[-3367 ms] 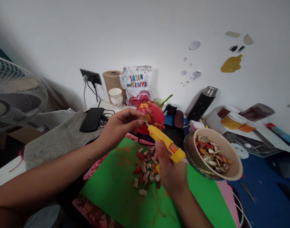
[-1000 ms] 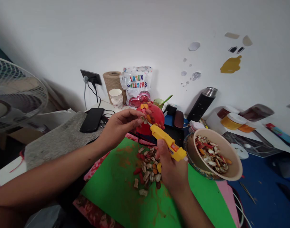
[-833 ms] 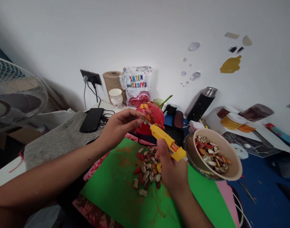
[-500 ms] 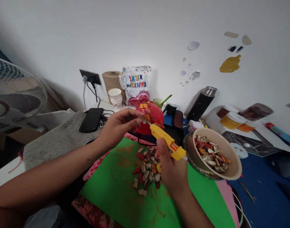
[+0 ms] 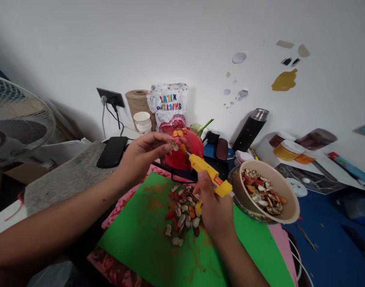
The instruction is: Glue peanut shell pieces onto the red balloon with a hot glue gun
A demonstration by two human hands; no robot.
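Observation:
Between the thumb and fingertips of my left hand (image 5: 143,153) is a pale peanut shell half (image 5: 173,146). My right hand (image 5: 215,203) is wrapped round a yellow hot glue gun (image 5: 208,170), its nozzle pointing up and left, a short way from the shell. Just behind both hands sits a red balloon (image 5: 197,144) with orange and red shell pieces on its upper part; my left fingers hide some of it. Below, a loose pile of plain and painted peanut shells (image 5: 181,219) lies on a green sheet (image 5: 140,235).
Right of the sheet, a beige bowl (image 5: 293,207) of shells stands tilted in a basket. Behind are a black flask (image 5: 250,131), a balloon bag (image 5: 167,103), paper cups (image 5: 143,121) and a twine roll (image 5: 137,101). A phone (image 5: 112,152) and fan (image 5: 21,115) are at left.
My left hand has drawn the shell slightly left, away from the nozzle, so a gap now shows between them. The glue gun stays in my right hand. The whole view has shifted a little.

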